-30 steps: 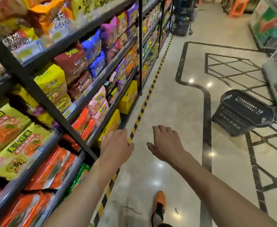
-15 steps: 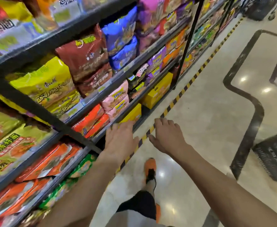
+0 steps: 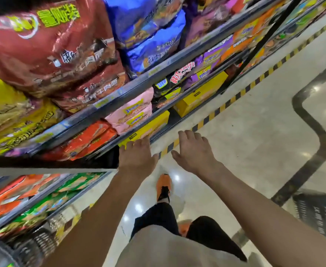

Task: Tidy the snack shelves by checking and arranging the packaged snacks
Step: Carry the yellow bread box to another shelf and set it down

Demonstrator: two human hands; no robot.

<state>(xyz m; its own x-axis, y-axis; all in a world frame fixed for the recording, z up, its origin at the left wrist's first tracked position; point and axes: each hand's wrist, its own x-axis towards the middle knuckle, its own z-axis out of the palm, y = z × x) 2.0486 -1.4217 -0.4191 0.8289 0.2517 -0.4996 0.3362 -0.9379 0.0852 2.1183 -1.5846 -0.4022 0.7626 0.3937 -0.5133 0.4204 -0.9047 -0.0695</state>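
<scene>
Grip empty: left hand [image 3: 137,157] perhaps touches yellow box [image 3: 150,123].

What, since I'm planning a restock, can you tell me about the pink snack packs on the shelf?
The pink snack packs are glossy plastic-film bags stacked flat, two or three high, each with a yellow-and-blue label on its front. They sit at the front of a lower shelf, between orange-red packs and dark packs, with a yellow box on the level below. They look full and sealed. The left hand is open below them, not touching.
</scene>
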